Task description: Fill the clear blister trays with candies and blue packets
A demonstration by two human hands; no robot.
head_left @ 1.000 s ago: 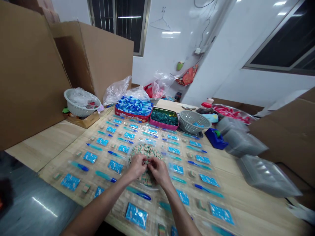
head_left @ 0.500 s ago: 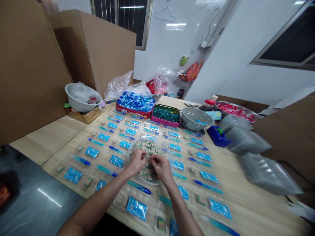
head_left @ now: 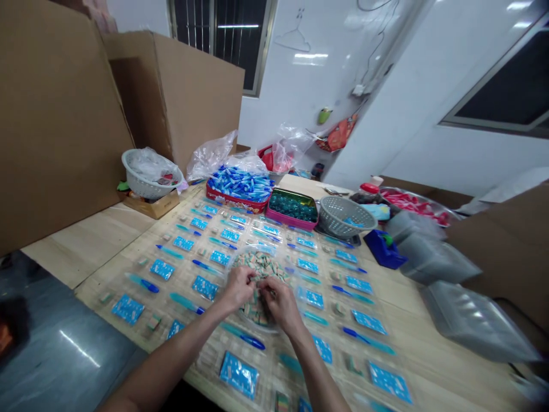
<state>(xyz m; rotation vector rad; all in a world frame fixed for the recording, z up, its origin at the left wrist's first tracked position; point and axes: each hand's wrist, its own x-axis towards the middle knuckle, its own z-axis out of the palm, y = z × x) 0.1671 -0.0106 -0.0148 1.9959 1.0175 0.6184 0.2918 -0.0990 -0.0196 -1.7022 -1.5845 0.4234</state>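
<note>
This looks like a small hand-work workshop: rows of clear plastic trays point(head_left: 206, 359) with matching pens point(head_left: 246, 339) and blue packets point(head_left: 239, 375) surround both hands on a plywood table point(head_left: 407, 312). Ahead of them, a red tin point(head_left: 240, 204) brims with more pens; right of the right hand point(head_left: 281, 306) lie plastic stacks point(head_left: 476, 323); beyond the left hand point(head_left: 239, 288) stand big cardboard boxes point(head_left: 201, 94).

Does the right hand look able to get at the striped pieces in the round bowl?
Probably yes: the right hand is over the round bowl, close to the striped pieces; no lid shows, though the left hand sits close.
</note>
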